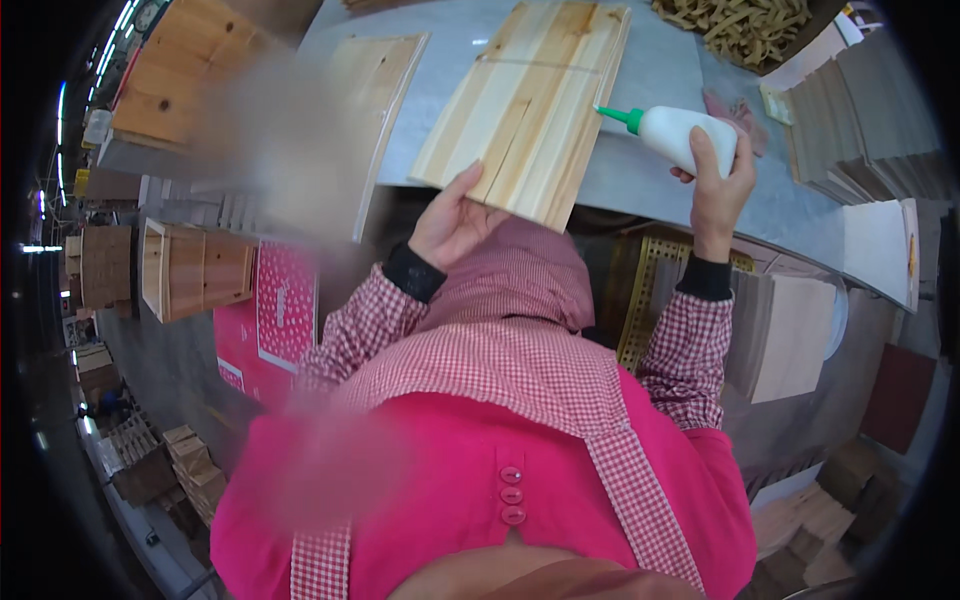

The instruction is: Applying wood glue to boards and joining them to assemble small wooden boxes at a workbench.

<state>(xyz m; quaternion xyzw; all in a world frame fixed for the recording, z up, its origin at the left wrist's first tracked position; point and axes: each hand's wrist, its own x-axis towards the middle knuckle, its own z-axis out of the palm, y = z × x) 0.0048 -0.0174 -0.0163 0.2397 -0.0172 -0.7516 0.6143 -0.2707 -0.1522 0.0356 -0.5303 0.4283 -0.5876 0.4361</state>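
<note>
My left hand (452, 222) grips the near edge of a pale wooden panel (540, 110), its thumb on top and its other fingers partly hidden underneath. The panel is tilted over the table's front edge, and a thin groove crosses it near the far end. My right hand (716, 180) is wrapped round a white squeeze glue bottle (680, 138) lying nearly sideways. Its green nozzle (620, 117) points left, with the tip at the panel's right edge; whether it touches cannot be made out.
More wooden panels (385, 75) lie to the left, partly behind a blur. A box of tan strips (740, 25) stands at the back right of the grey table (650, 190). Stacked boards (870, 120) rise on the right. A pinkish cloth (738, 115) lies behind the bottle.
</note>
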